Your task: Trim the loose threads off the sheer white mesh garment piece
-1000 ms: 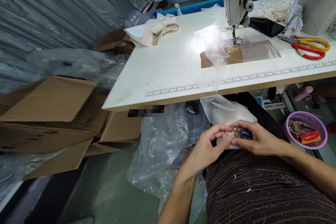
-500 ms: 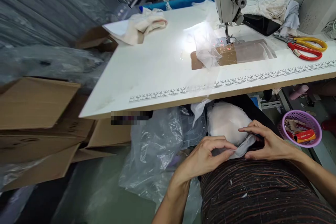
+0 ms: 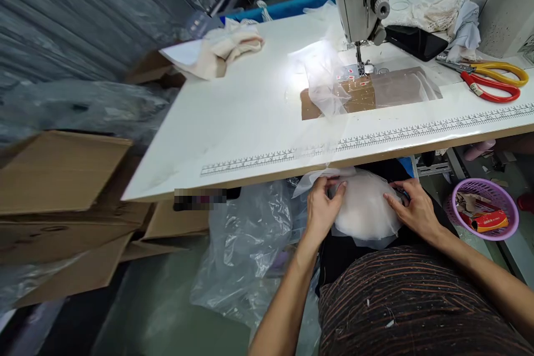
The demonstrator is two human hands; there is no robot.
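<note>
A rounded piece of sheer white fabric (image 3: 365, 208) lies over my lap, below the table's front edge. At its left side my left hand (image 3: 324, 206) pinches the fabric between thumb and fingers. My right hand (image 3: 413, 206) is at its right edge, with a small dark item partly visible under the fingers. A strip of thin white cloth (image 3: 323, 75) runs from beside the sewing machine's needle (image 3: 359, 61) over the front of the table (image 3: 233, 117).
Scissors with red and yellow handles (image 3: 492, 80) and a black phone (image 3: 417, 41) lie right of the needle. A purple basket (image 3: 484, 186) stands at lower right. Clear plastic bags (image 3: 250, 228) hang under the table, and cardboard boxes (image 3: 67, 172) are at left.
My left hand has moved up and left to the fabric's far left side, and my right hand slightly up. The white piece now lies spread out nearer me. The view has shifted slightly.
</note>
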